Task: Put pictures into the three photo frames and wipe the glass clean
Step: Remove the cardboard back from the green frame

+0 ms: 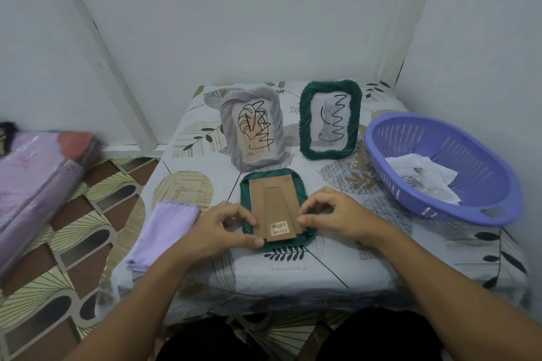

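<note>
Three photo frames on the leaf-print tablecloth (pixel 293 269), itemised:

1. Dark green frame (pixel 275 247), lying face down at the near centre so its brown backing board (pixel 274 205) and folded stand face up. Placed so, presumably, to give access to the back for loading a picture. A barcode sticker sits at the board's near end.
2. Lilac-grey ribbed frame (pixel 252 129), upright behind item 1, tilted back, glass scribbled with black marker over a leaf print.
3. Dark green ribbed frame (pixel 330 119), upright to the right of item 2, glass likewise scribbled; the print behind is too faint to identify.

Two hands, both at item 1. Left hand (pixel 225 228): fingers curled, thumb and forefinger at the near left corner of the frame. Right hand (pixel 337 214): fingers curled, tips pinched together at the board's right edge, possibly working a retaining tab, though no tab is visible.

One lilac cleaning cloth (pixel 162 231), folded, just left of the left hand, within reach for wiping.

One purple plastic basket (pixel 440 173) at the right, holding several loose paper prints (pixel 422 179); exact count cannot be told.

One pink wrapped bundle (pixel 38 184) on the floor, far left.
</note>
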`<state>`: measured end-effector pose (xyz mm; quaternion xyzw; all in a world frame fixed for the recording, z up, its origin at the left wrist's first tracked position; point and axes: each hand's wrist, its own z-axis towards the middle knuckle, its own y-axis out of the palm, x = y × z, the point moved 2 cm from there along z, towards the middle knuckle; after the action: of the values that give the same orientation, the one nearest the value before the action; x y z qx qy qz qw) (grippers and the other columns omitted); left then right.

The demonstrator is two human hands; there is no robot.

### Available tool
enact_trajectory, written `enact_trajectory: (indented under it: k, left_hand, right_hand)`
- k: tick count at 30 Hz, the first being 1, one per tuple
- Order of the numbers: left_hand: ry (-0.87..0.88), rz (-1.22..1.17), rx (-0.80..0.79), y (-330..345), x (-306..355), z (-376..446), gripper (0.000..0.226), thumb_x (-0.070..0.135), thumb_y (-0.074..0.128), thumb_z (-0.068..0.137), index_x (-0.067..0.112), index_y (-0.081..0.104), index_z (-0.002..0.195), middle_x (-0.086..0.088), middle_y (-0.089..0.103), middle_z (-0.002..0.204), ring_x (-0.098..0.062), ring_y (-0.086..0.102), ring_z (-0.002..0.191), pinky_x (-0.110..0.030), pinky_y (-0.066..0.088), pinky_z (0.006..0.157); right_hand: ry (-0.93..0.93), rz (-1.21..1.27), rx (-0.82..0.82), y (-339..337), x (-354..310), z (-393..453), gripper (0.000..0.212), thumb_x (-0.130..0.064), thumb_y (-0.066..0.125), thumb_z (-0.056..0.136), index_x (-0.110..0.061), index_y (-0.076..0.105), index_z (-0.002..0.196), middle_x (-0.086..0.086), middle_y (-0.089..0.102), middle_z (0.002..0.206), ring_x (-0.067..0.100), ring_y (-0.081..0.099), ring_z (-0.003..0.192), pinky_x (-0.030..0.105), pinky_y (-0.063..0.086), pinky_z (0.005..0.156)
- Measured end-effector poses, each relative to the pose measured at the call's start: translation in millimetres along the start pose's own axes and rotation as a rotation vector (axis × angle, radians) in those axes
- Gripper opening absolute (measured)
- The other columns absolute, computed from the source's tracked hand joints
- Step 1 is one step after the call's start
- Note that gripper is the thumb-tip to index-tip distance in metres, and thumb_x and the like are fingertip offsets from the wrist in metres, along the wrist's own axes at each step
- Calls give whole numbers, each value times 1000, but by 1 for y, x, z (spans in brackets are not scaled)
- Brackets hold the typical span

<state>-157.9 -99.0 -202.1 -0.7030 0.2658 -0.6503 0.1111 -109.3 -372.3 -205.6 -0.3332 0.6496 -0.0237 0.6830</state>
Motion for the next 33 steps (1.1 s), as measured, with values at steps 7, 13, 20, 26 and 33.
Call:
enact_trajectory:
  k: [7, 13, 20, 26, 33]
  left_hand:
    - [-21, 129, -175, -5, 5, -1, 40, 37, 97, 58, 33, 76, 92, 2, 47, 118, -8, 45, 116, -20, 38, 95]
    - [-11, 170, -118, -2, 5, -3, 37, 36, 96, 60, 35, 75, 90, 3, 48, 114, -6, 45, 112, -16, 38, 93]
    - [-43, 144, -138, -2, 9, -3, 35, 36, 96, 59, 39, 79, 90, 3, 46, 114, -10, 45, 115, -24, 39, 102]
    - [-63, 144, -158, -2, 10, -2, 33, 35, 95, 60, 39, 80, 90, 5, 42, 109, -9, 44, 110, -11, 34, 88]
    - [-70, 169, -176, -2, 9, 0, 30, 40, 92, 60, 41, 81, 88, 1, 37, 106, -15, 41, 106, -5, 33, 81]
  right_hand:
    - [61, -96, -253, -8, -1, 4, 36, -39, 97, 57, -33, 78, 87, -7, 51, 117, 3, 52, 114, 21, 38, 105]
    - [60, -97, -236, -8, -3, 3, 35, -36, 98, 57, -31, 78, 85, -7, 50, 116, 2, 51, 113, 21, 38, 103]
    - [64, -85, -224, -7, -5, 2, 33, -34, 99, 57, -28, 80, 85, -7, 50, 111, -3, 53, 103, 7, 39, 88]
    - [44, -91, -223, -7, -3, 4, 34, -35, 99, 56, -30, 81, 85, -7, 51, 111, -8, 53, 99, 6, 40, 87]
    - [52, -86, -224, -7, -3, 5, 35, -36, 99, 55, -30, 81, 85, -8, 52, 111, -1, 54, 104, 17, 43, 97]
